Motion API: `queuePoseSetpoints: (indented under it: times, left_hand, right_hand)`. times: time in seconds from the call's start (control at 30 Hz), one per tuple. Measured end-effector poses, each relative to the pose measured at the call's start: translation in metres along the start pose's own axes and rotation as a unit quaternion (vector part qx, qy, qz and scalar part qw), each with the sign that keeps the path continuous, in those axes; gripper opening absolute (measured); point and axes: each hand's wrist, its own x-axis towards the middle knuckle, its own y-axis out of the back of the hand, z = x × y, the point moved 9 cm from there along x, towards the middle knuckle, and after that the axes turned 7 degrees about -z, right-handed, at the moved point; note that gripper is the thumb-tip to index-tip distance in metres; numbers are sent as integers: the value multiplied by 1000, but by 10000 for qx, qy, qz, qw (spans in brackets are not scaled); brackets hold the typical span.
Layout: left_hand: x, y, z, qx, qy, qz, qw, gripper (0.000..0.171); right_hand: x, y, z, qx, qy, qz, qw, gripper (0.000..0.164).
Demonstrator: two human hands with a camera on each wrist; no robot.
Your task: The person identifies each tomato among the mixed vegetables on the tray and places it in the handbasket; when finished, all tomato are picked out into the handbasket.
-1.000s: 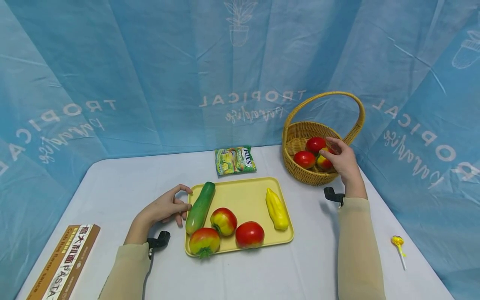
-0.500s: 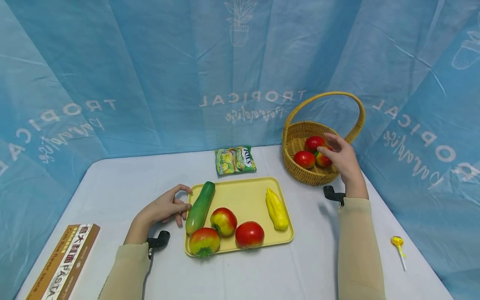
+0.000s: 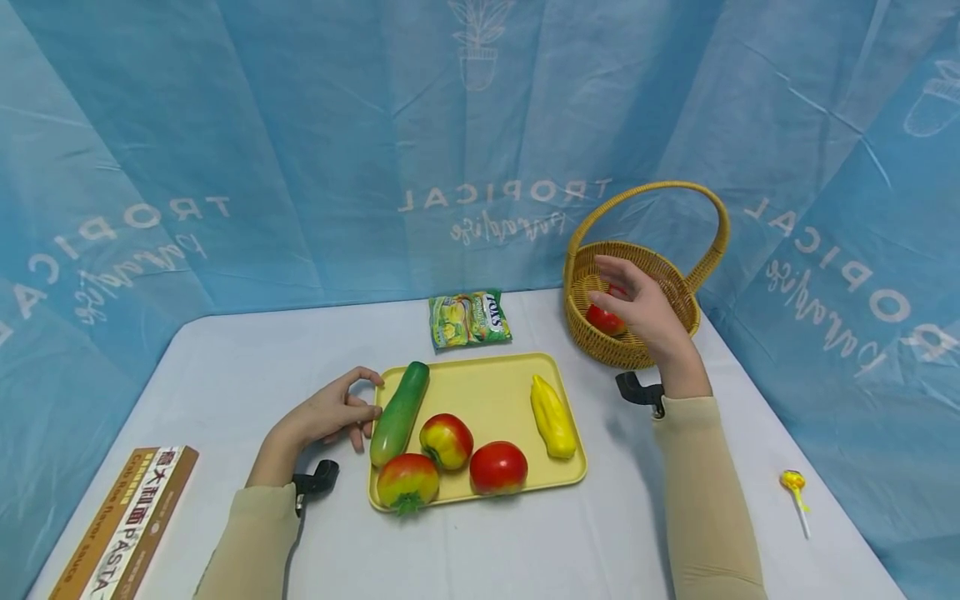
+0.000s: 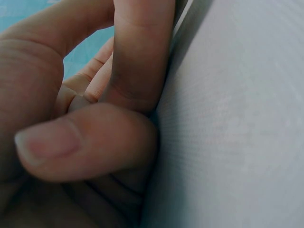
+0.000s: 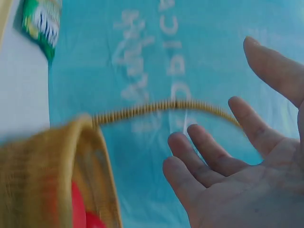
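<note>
My right hand [image 3: 636, 302] hovers open over the front of the wicker basket [image 3: 622, 357], palm up and fingers spread, holding nothing. A red tomato [image 3: 602, 319] shows in the basket beside it; other fruit there is hidden by the hand. In the right wrist view the open palm [image 5: 232, 175] faces the basket [image 5: 47, 166] and its red fruit [image 5: 78, 209]. My left hand [image 3: 348, 408] rests on the table with loosely curled fingers at the left edge of the yellow tray [image 3: 491, 387], next to a green cucumber [image 3: 400, 412]. The left wrist view shows curled fingers [image 4: 95, 128] on the white table [image 4: 237, 118].
The tray also carries a red-yellow apple [image 3: 446, 440], a red tomato [image 3: 498, 467], a stemmed red-yellow fruit [image 3: 407, 481] and a yellow vegetable [image 3: 552, 417]. A green candy bag [image 3: 469, 318] lies behind it. A pasta box [image 3: 127, 525] sits front left, a lollipop [image 3: 795, 483] front right.
My right hand has come up off the fruit in the basket and moved left, its fingers spreading. The left hand has stayed where it was.
</note>
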Motion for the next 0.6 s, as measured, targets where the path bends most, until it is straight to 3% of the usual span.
queuePoseSetpoints:
  times: [0.3, 0.47, 0.6]
  left_hand:
    - [-2, 1, 0, -16, 45, 28, 10000, 54]
    - [-2, 1, 2, -15, 6, 35, 10000, 54]
    - [-2, 1, 2, -25, -24, -6, 10000, 54]
  right_hand:
    - [3, -80, -28, -91, 252, -1147, 9930, 68]
    - [0, -136, -37, -57, 426, -1876, 9813, 66]
    - [-5, -182, -33, -263, 449, -2544, 9657, 66]
